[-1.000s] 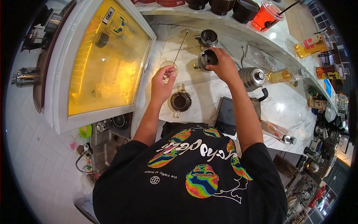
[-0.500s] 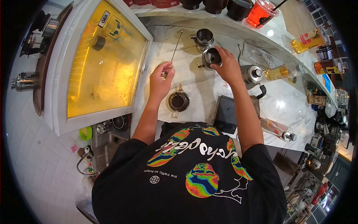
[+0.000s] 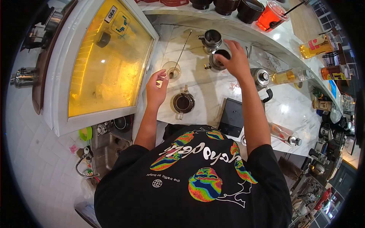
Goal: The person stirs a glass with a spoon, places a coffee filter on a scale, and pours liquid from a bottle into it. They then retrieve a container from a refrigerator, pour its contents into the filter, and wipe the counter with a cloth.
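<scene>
My left hand (image 3: 156, 88) is beside a small clear glass (image 3: 171, 68), its fingers loosely bent and apart with nothing seen between them. A long-handled bar spoon (image 3: 183, 49) leans in that glass. My right hand (image 3: 236, 59) hovers at the right rim of a metal coffee dripper (image 3: 215, 61), thumb and fingers spread and partly covering it. Just behind stands a second dripper (image 3: 211, 39) of the same kind, with a dark inside. Nearer my body, a glass coffee server (image 3: 183, 102) holds dark coffee.
A gooseneck kettle (image 3: 261, 76) stands right of my right hand, beside a lying bottle of yellow liquid (image 3: 288, 75). A black scale (image 3: 231, 114) lies near the counter's front edge. At left is a yellow-lit fridge door (image 3: 110, 60); a raised shelf (image 3: 228, 21) holds cups.
My left hand has drawn back to the left and loosened from the spoon and glass, which now show. My right hand has opened and lifted off the near dripper's rim.
</scene>
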Action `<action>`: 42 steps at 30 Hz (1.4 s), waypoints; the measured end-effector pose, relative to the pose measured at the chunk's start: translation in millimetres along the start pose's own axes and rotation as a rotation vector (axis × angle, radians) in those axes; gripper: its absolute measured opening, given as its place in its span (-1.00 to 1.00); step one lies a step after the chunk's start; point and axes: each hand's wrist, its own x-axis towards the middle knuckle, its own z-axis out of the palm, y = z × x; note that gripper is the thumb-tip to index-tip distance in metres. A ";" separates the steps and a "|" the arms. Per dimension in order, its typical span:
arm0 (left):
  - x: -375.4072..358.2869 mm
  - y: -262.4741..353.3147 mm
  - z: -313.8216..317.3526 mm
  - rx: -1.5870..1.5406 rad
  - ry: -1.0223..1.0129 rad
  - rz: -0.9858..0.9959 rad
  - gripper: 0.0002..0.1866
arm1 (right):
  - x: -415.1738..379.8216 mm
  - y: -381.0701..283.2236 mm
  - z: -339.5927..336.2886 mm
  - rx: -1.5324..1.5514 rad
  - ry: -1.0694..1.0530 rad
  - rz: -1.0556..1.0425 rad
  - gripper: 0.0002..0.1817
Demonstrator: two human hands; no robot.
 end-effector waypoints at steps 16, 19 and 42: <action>6.7 -29.7 -16.4 0.035 -0.015 -0.003 -0.50 | 95.8 -2.5 57.8 -0.162 -0.223 0.048 -0.11; 18.4 -30.9 -18.7 0.049 -0.100 0.001 -0.31 | 94.4 -3.0 54.6 -0.103 -0.177 0.031 -0.16; 92.8 -22.9 39.7 0.202 -0.182 0.335 -0.77 | 55.5 -72.8 -2.9 0.006 0.019 -0.024 -0.23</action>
